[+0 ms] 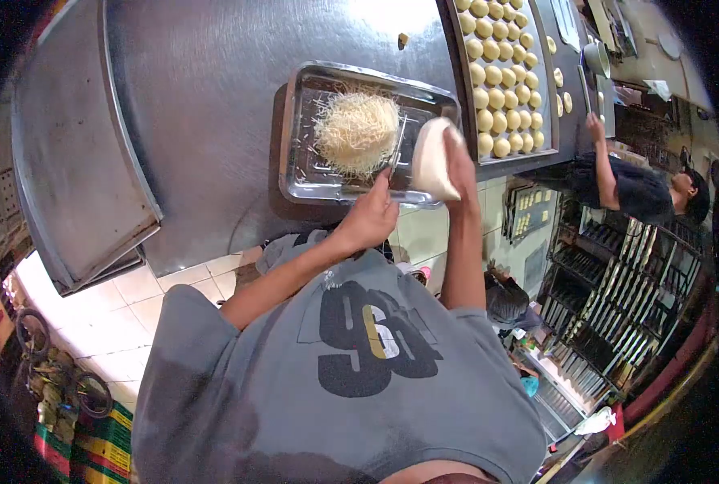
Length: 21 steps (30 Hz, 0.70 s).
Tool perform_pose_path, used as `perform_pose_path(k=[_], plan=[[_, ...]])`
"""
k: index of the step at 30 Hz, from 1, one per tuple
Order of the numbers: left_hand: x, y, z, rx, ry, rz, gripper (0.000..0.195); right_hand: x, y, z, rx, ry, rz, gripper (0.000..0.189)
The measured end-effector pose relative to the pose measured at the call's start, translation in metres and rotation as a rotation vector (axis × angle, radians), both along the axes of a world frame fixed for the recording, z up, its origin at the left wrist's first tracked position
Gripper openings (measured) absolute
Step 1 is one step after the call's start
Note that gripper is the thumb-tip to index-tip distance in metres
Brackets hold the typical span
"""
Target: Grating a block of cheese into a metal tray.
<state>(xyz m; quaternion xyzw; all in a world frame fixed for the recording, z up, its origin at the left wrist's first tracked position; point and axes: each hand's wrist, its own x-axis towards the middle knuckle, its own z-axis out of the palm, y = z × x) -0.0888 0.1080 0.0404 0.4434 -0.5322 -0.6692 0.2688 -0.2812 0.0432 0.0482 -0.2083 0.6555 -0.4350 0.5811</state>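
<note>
Before me on the metal work table (214, 121) stands a shallow rectangular metal tray (359, 71). Inside it lies a heap of pale shreds (356, 130) that look like grated cheese, with loose strands scattered around. My left hand (368, 215), at the tray's near edge, grips the end of a thin flat tool (399, 142), apparently a grater seen nearly edge-on beside the heap. To its right, my right hand (461, 166) holds a large pale block (431, 157), likely cheese, over the tray's right end. Motion blurs this block, and its contact with the tool is unclear.
A baking tray of round dough pieces (505, 91) borders my tray on the right. Beyond it, a co-worker (620, 181) reaches over the table. A large metal sheet pan (81, 139) lies at left. One small yellowish piece (402, 40) rests farther back.
</note>
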Motion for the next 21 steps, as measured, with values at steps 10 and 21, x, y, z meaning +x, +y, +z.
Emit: perform_pose_path(k=[10, 21], plan=[[-0.001, 0.002, 0.006, 0.025, 0.063, -0.007, 0.053, -0.014, -0.021, -0.028, -0.056, -0.06, -0.197, 0.047], [0.004, -0.001, 0.014, 0.123, 0.002, -0.042, 0.058, 0.003, -0.042, -0.037, -0.078, -0.038, -0.165, 0.038]])
